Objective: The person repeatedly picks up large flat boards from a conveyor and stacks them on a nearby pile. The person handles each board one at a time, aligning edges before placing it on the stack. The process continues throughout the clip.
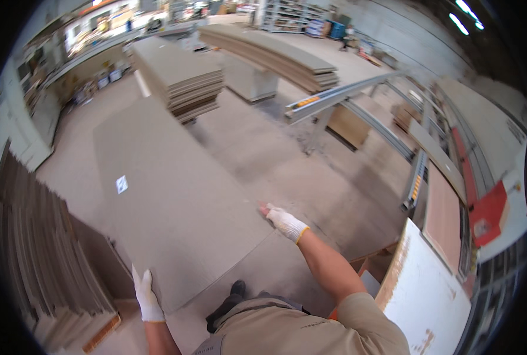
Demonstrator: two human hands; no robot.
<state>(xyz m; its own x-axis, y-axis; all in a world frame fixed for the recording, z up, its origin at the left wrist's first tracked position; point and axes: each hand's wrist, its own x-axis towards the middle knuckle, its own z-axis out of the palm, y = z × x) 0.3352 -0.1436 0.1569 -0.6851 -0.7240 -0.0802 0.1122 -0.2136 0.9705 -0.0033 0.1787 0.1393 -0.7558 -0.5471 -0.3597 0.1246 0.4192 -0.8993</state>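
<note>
A large grey-brown flat board (175, 201) stretches out in front of me, with a small white label (121, 184) on its face. My left hand (147, 297), in a white knit glove, grips its near left edge. Farther along on the other side, my right hand (285, 223) is closed on the right edge; its glove leaves some fingertips bare. The undersides of both grips are hidden by the board. Below the board's near edge one dark shoe (238, 288) shows.
To my left stand many thin boards (44, 248) on edge. Ahead lie a stack of boards (178, 77) and a longer stack (269, 53). Metal rails (346, 94) of a machine frame reach in from the right. A worn white panel (426, 296) leans close on my right.
</note>
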